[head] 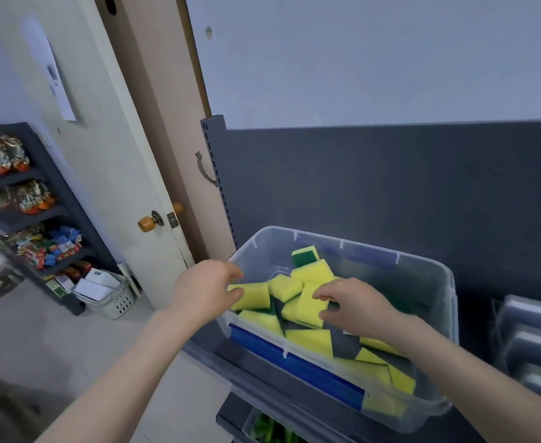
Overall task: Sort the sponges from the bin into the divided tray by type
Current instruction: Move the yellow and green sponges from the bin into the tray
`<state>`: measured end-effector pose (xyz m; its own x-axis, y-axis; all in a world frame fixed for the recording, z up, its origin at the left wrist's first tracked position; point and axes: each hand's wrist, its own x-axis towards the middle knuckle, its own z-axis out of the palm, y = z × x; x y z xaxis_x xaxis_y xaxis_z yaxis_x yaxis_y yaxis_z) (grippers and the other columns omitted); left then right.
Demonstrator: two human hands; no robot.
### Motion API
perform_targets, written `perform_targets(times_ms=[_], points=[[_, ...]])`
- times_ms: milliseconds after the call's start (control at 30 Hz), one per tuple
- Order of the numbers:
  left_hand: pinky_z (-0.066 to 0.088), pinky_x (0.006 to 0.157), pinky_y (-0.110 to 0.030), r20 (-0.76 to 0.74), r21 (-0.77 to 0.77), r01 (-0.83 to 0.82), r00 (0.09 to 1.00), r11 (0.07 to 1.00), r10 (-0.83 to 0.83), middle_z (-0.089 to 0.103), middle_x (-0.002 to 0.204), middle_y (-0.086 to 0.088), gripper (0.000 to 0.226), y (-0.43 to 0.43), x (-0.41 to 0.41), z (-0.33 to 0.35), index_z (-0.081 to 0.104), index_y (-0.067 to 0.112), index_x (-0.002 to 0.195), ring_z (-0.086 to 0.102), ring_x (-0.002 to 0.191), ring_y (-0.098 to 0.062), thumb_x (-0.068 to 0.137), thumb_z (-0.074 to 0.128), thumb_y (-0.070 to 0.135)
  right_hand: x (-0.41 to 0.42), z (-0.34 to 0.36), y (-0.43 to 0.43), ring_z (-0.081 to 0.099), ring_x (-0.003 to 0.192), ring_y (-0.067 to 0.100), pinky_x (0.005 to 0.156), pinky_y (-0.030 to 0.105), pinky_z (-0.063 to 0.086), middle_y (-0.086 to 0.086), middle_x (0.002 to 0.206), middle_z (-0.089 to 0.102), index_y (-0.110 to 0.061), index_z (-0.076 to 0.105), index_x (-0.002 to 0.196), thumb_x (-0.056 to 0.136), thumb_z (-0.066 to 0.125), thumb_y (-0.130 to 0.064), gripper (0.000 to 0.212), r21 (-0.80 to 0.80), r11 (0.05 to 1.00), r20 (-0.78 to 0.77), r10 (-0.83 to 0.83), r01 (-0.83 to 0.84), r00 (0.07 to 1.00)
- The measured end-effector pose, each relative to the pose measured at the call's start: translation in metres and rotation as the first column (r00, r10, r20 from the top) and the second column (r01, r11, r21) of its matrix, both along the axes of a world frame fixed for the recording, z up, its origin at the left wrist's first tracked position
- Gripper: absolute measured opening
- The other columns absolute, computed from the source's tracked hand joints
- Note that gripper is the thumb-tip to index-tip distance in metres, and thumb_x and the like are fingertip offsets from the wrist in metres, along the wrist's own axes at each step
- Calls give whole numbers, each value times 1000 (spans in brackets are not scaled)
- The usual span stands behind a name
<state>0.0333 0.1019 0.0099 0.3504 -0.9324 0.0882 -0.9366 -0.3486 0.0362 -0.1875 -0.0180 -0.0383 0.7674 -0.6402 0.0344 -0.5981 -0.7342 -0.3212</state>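
Note:
A clear plastic bin (422, 273) with a blue label strip on its near wall sits on a dark shelf. It holds several yellow sponges with green or grey scouring sides. My left hand (208, 286) reaches over the bin's left rim and pinches a yellow sponge (253, 295) between thumb and fingers. My right hand (355, 305) is inside the bin, fingers and thumb curled round another yellow sponge (310, 306). A yellow-and-green sponge (306, 255) leans against the far wall. The divided tray is not in view.
A dark shelving back panel (390, 187) rises behind the bin. Grey stacked trays (534, 340) stand at the right. A door with an orange knob (146, 222) is at the left, beside shelves of packaged goods (32, 199) and a white basket (112, 298).

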Motion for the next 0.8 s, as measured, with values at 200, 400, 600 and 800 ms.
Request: perform_targets(times_ms=[200,400,600,800], points=[[52,81,-28,-30,26,58,998,998,-57,62,117,12,37,-41,19,-15,59,33,124,59,104,-10,88,58,43,32,-23,-40,53,117,15,90,30,48,-6,131,56,-28,52,130,87,60,-36,44,3,1000,-143,16,-16,990],[51,85,-30,-76,26,132,989,991,-130,64,119,12,39,-73,29,-32,58,33,125,58,108,-10,88,58,44,50,-41,-57,47,122,21,93,31,44,-2,136,50,-24,48,133,88,57,-37,47,30,999,-255,39,-32,966],[49,83,-28,-112,-29,255,960,967,-256,65,118,10,38,-116,35,-46,61,31,121,59,108,-13,85,61,39,57,-65,-54,51,110,30,85,41,49,9,126,46,-13,38,132,79,67,-45,68,27,999,-473,45,-36,880],[51,87,-34,-183,-22,389,904,921,-386,60,124,9,41,-164,33,-55,57,30,125,56,112,-13,85,61,35,67,-72,-46,58,100,31,69,37,44,11,118,56,-11,44,124,91,53,-21,36,-65,995,-447,-95,74,889]])
